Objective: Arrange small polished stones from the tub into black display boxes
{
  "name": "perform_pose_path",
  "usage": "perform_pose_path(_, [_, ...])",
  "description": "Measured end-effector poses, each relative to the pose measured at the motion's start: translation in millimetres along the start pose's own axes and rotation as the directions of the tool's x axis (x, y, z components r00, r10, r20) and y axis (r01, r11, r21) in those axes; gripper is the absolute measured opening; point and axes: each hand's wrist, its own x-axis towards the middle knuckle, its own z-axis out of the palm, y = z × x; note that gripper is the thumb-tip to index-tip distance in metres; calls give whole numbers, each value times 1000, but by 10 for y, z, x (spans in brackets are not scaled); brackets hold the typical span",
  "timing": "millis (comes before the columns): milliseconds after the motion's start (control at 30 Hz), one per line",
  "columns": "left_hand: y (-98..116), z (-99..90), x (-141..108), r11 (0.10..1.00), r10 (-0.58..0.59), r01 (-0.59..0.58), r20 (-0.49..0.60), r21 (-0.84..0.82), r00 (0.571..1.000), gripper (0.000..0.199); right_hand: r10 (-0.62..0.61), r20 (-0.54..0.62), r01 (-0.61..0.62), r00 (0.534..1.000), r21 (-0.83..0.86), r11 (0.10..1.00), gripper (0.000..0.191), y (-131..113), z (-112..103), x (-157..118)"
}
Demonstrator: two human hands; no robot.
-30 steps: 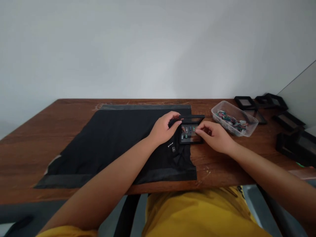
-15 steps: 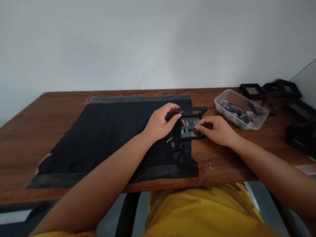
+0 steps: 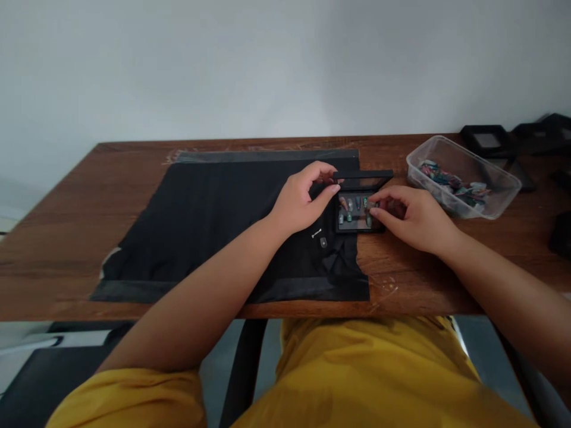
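Observation:
A small black display box (image 3: 363,230) with a windowed lid (image 3: 363,174) stands open at the right edge of a black cloth (image 3: 214,208). Several press-on nails (image 3: 349,217), some green and some silvery, lie in two rows on its grey insert. My left hand (image 3: 303,199) grips the raised lid's left side between thumb and fingers. Over the insert's right end, my right hand (image 3: 414,217) is pinched; its fingertips hide whatever is between them. On the cloth before the box lie a small silver bone-shaped piece (image 3: 316,233) and a small dark tab (image 3: 323,242).
A clear plastic tub (image 3: 508,205) of colourful small pieces stands right of the box, beyond my right hand. Several black frame-like boxes (image 3: 484,138) sit at the far right of the wooden table (image 3: 410,291). A pale wall rises behind it.
The camera view has shifted, so everything sits higher and further right. Both hands stay at the box, my left on the lid and my right pinching over the insert's right end.

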Motion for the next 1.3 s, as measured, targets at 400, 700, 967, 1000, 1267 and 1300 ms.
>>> perform_pose_path(400, [31,-6,-1,999,10,-12,-42,-38,999,20,-203,22,204,979,-86,975,12,-29,-23,-68])
perform_pose_path(700, [35,-12,-7,999,-17,16,-32,-42,999,20,-104,67,110,992,-92,990,18,-49,-2,-66])
perform_pose_path(967, [27,-2,-1,999,-24,22,-31,-49,999,22,29,45,-29,999,-14,999,22,-46,25,-50])
perform_pose_path(1000, [26,-3,0,999,-31,30,-24,-44,999,23,30,48,-29,998,-9,1000,22,-51,34,-52])
perform_pose_path(1267, [30,-13,0,999,-5,4,-15,-40,1000,22,-50,44,51,998,-2,999,22,-61,109,-66])
perform_pose_path(1300, [27,-12,0,999,0,-1,-12,-46,1000,22,-60,42,60,997,-2,998,21,-58,115,-65])
